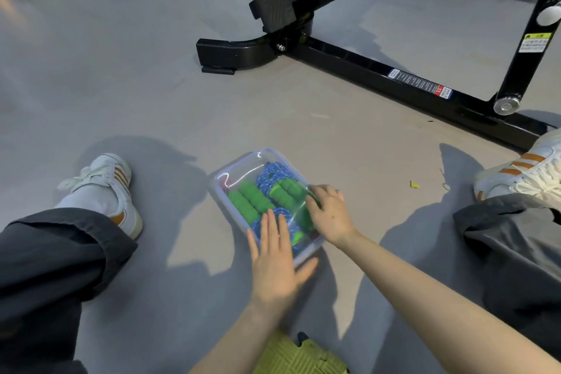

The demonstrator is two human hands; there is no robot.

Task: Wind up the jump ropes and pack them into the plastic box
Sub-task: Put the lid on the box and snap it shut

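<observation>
Fingers of both hands on the packed plastic box (219, 183) on the floor (182, 106).
Left fingers (271, 229) lie flat and straight on its near end; right fingers (317, 195) curl over its right long rim. Jump ropes (260, 198) lie coiled inside; the box's length runs away, slanting left.

One head-worn view looks steeply down, close over the floor (151, 100).
</observation>
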